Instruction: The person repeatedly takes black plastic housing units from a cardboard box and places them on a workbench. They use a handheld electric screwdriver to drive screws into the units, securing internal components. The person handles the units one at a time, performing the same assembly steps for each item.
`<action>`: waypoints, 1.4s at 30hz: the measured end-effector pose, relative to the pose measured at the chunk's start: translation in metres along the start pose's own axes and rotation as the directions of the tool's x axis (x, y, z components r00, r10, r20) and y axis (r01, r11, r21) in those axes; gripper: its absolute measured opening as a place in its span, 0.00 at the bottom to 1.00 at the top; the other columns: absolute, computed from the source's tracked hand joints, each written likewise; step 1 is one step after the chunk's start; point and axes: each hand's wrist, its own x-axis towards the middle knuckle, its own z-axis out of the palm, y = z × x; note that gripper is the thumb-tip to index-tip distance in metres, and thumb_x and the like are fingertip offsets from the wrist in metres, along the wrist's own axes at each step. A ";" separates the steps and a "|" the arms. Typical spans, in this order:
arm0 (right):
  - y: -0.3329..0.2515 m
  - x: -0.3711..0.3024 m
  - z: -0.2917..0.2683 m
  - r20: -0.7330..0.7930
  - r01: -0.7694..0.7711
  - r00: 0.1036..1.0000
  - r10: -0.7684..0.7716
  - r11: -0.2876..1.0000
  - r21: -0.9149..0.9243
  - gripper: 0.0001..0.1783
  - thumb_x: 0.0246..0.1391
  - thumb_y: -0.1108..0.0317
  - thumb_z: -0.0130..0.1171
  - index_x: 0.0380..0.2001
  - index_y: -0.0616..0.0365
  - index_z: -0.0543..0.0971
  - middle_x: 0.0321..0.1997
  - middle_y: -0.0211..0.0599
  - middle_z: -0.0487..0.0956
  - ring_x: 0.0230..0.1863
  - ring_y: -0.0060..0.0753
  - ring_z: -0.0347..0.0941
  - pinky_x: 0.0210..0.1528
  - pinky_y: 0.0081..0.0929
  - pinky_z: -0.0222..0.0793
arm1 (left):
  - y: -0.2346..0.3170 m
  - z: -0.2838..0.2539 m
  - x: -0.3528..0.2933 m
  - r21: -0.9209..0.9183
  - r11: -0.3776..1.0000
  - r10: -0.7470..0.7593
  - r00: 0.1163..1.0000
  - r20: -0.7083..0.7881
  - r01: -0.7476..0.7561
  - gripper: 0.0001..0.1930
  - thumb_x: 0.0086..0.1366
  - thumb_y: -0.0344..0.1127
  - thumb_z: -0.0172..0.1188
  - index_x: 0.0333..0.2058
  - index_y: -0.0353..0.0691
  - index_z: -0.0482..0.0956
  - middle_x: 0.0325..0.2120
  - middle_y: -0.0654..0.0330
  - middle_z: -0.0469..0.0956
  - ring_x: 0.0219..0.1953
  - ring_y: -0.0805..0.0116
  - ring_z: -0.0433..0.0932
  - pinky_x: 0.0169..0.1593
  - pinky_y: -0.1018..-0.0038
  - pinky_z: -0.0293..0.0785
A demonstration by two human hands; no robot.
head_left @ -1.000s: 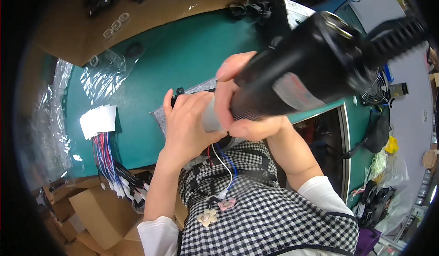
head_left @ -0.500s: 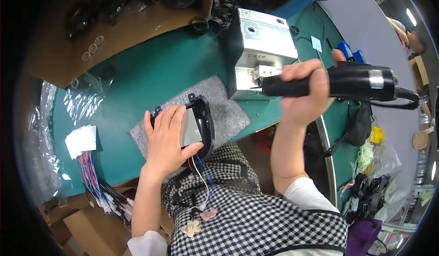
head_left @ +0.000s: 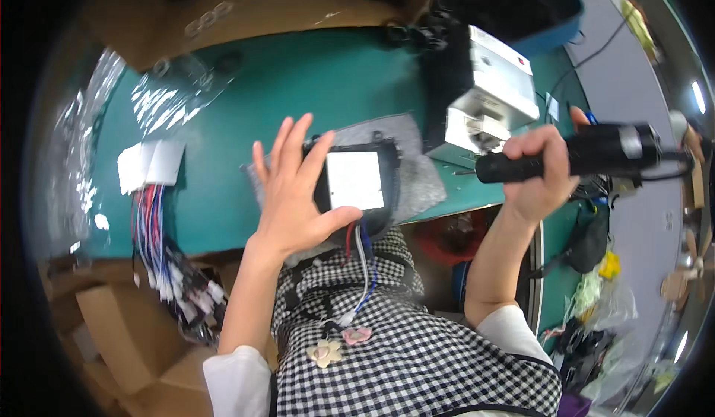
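Note:
My left hand (head_left: 287, 190) is open with its fingers spread, its thumb at the lower edge of a white square panel (head_left: 356, 181). The panel sits in a black plastic housing (head_left: 390, 193), which rests on a grey felt mat (head_left: 424, 171). Red, white and blue wires (head_left: 363, 272) run from the housing down over my checked apron. In my closed right hand (head_left: 547, 167) is a black electric screwdriver (head_left: 607, 151), held sideways with its thin bit pointing left. The bit is beside the lower front of a silver screw feeder (head_left: 503, 82); whether it carries a screw is too small to tell.
White squares with bundled wires (head_left: 153, 165) hang over the green table's left edge. Clear plastic bags (head_left: 175, 93) lie behind them. A large cardboard box (head_left: 261, 26) stands at the back, a blue bin (head_left: 551, 37) behind the feeder. Black pouches and bags (head_left: 588, 238) are at right.
The view has shifted, so the table things sit elsewhere in it. My left fingers have spread, showing more of the panel. The screwdriver bit has moved off the feeder's front toward me.

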 end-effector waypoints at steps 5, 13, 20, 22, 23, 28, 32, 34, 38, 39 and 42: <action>-0.002 -0.043 0.067 0.238 -0.081 0.970 0.044 0.986 0.148 0.44 0.52 0.58 0.60 0.63 0.57 0.45 0.23 0.35 0.70 0.21 0.31 0.70 0.28 0.33 0.71 | -0.016 0.023 -0.016 -0.073 0.997 -0.028 0.999 -0.038 0.025 0.41 0.42 0.60 0.65 0.54 0.45 0.69 0.62 0.51 0.53 0.66 0.49 0.46 0.63 0.44 0.30; 0.030 -0.057 0.104 0.363 -0.165 0.923 0.131 0.984 0.063 0.42 0.50 0.63 0.62 0.57 0.70 0.48 0.24 0.41 0.75 0.23 0.27 0.72 0.30 0.20 0.70 | -0.016 0.024 -0.013 -0.221 0.975 -0.035 0.995 -0.092 0.014 0.40 0.36 0.51 0.73 0.50 0.43 0.70 0.57 0.53 0.59 0.59 0.54 0.59 0.62 0.43 0.41; 0.031 -0.049 0.106 0.491 -0.188 0.851 0.184 0.981 -0.043 0.39 0.53 0.60 0.57 0.60 0.60 0.47 0.24 0.38 0.70 0.22 0.32 0.70 0.30 0.32 0.72 | -0.021 0.027 -0.013 -0.262 0.965 -0.026 0.994 -0.103 -0.002 0.43 0.33 0.55 0.73 0.50 0.43 0.69 0.57 0.52 0.59 0.59 0.50 0.60 0.62 0.44 0.43; 0.032 -0.048 0.107 0.480 -0.250 0.848 0.225 0.968 -0.013 0.39 0.53 0.60 0.57 0.60 0.59 0.47 0.25 0.39 0.70 0.22 0.33 0.70 0.29 0.32 0.71 | -0.021 0.027 -0.013 -0.281 0.960 -0.028 0.995 -0.097 -0.001 0.43 0.33 0.54 0.73 0.50 0.43 0.69 0.57 0.52 0.59 0.59 0.50 0.60 0.62 0.44 0.43; 0.034 -0.048 0.108 0.498 -0.242 0.834 0.237 0.969 -0.054 0.39 0.53 0.60 0.57 0.60 0.58 0.47 0.25 0.39 0.70 0.22 0.33 0.70 0.29 0.32 0.71 | -0.022 0.028 -0.014 -0.289 0.957 -0.030 0.995 -0.095 0.001 0.43 0.33 0.54 0.74 0.50 0.43 0.69 0.57 0.52 0.59 0.59 0.50 0.60 0.62 0.44 0.43; 0.036 -0.043 0.111 0.583 -0.306 0.766 0.272 0.951 -0.042 0.39 0.52 0.60 0.60 0.60 0.58 0.50 0.24 0.38 0.70 0.21 0.32 0.69 0.28 0.32 0.71 | -0.021 0.026 -0.013 -0.316 0.949 -0.036 0.995 -0.098 0.003 0.43 0.32 0.51 0.74 0.49 0.43 0.69 0.56 0.53 0.60 0.59 0.54 0.60 0.61 0.45 0.45; 0.039 -0.039 0.113 0.622 -0.322 0.725 0.295 0.944 -0.072 0.40 0.49 0.62 0.62 0.59 0.61 0.52 0.23 0.38 0.71 0.21 0.31 0.69 0.27 0.30 0.70 | -0.022 0.029 -0.013 -0.310 0.951 -0.038 0.992 -0.117 0.000 0.41 0.32 0.49 0.74 0.49 0.43 0.69 0.56 0.54 0.60 0.59 0.55 0.61 0.61 0.46 0.45; 0.043 -0.037 0.113 0.626 -0.317 0.727 0.281 0.947 -0.057 0.40 0.45 0.66 0.63 0.57 0.66 0.53 0.22 0.37 0.72 0.21 0.29 0.69 0.26 0.26 0.68 | -0.022 0.027 -0.012 -0.301 0.953 -0.043 0.994 -0.096 0.012 0.41 0.33 0.49 0.74 0.48 0.43 0.69 0.56 0.54 0.61 0.59 0.55 0.61 0.62 0.46 0.46; 0.035 -0.035 0.116 0.510 -0.379 0.812 0.283 0.921 0.091 0.41 0.46 0.64 0.62 0.58 0.67 0.51 0.23 0.37 0.73 0.22 0.28 0.70 0.27 0.25 0.69 | -0.021 0.027 -0.011 -0.315 0.949 -0.057 0.993 -0.102 0.022 0.40 0.33 0.48 0.74 0.48 0.43 0.69 0.55 0.55 0.61 0.58 0.54 0.61 0.62 0.46 0.46; 0.032 -0.034 0.115 0.510 -0.379 0.814 0.278 0.920 0.104 0.42 0.48 0.63 0.61 0.59 0.66 0.49 0.23 0.38 0.73 0.22 0.29 0.71 0.28 0.26 0.70 | -0.021 0.027 -0.011 -0.310 0.950 -0.054 0.994 -0.093 0.023 0.41 0.33 0.50 0.73 0.49 0.43 0.69 0.56 0.54 0.60 0.58 0.53 0.60 0.62 0.46 0.46; 0.032 -0.031 0.107 0.583 -0.328 0.779 0.231 0.942 0.065 0.41 0.53 0.59 0.57 0.62 0.58 0.47 0.24 0.37 0.71 0.22 0.32 0.70 0.29 0.32 0.71 | -0.021 0.028 -0.012 -0.301 0.953 -0.054 0.995 -0.083 0.026 0.42 0.33 0.51 0.73 0.49 0.43 0.69 0.56 0.54 0.60 0.58 0.52 0.60 0.63 0.47 0.45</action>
